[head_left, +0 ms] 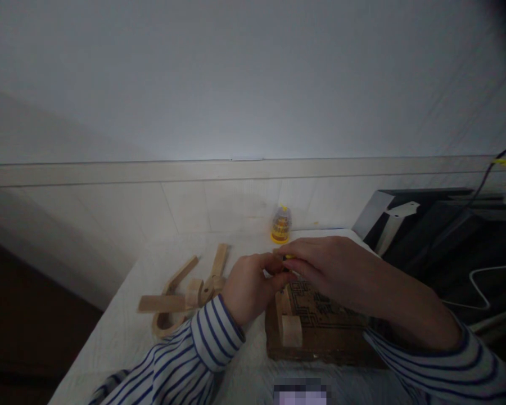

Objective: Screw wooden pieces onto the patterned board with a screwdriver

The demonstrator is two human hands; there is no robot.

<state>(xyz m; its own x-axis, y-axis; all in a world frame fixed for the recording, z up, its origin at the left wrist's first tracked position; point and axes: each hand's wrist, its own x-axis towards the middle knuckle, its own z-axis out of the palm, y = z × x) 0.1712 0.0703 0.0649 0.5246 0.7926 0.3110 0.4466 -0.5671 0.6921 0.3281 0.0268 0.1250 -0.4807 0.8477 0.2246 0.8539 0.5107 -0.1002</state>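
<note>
My left hand point(253, 284) is closed in a pinch, its fingertips meeting those of my right hand point(320, 264). Between the fingers of my right hand shows a small yellow-and-black screwdriver point(290, 257), mostly hidden. What the left fingertips grip is covered by the hands. Just below them, a pale wooden piece point(292, 331) with a thick block-like end lies on a dark wooden board point(320, 343) marked with black maze-like lines. Left of my left hand are joined wooden parts point(164, 304), some straight, one curved.
A clear, beehive-shaped case with a yellow base point(280, 228) stands by the wall on the white tabletop point(109, 337). Dark panels with a pale metal bracket point(394, 225) lean at the right, near a white cable point(478, 287). The table's left edge drops to a dark area.
</note>
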